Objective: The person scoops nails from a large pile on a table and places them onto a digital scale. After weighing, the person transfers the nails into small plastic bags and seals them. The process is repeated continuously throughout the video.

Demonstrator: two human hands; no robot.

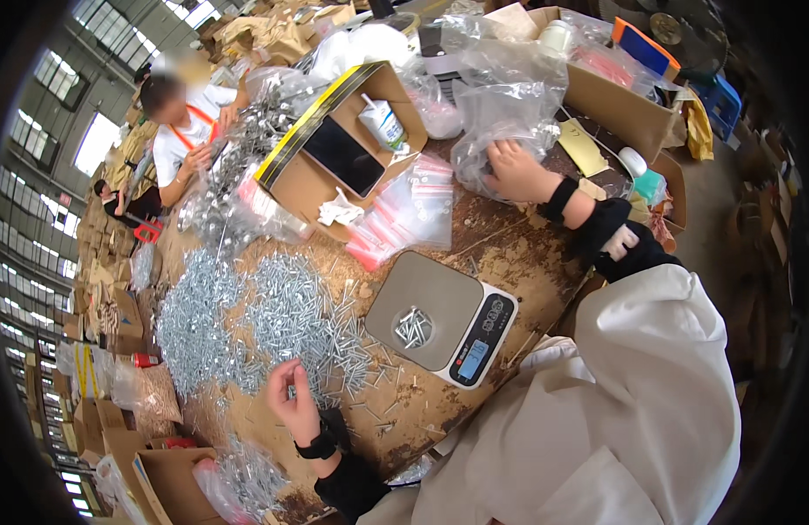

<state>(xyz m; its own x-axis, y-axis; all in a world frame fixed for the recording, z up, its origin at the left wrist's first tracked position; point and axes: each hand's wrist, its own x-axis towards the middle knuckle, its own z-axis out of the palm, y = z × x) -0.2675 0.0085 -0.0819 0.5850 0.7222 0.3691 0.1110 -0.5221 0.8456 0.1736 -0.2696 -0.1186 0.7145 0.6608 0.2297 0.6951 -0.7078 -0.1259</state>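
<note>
A worn brown table (pixel 509 236) stands in a warehouse with tall bright windows (pixel 37 131) and stacked cardboard boxes (pixel 107 306).

A scale (pixel 426 311) sits right of the screw pile (pixel 247 319), screws (pixel 413 327) on it.

Blue-lit screen (pixel 474 356) on the scale's black panel; red-edged clear zip bags (pixel 404 210) beside the open cardboard box (pixel 339 144).

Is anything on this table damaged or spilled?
Yes. The tabletop is worn and flaking. Loose screws lie spread over it, a few on the scale, near the left hand.
</note>
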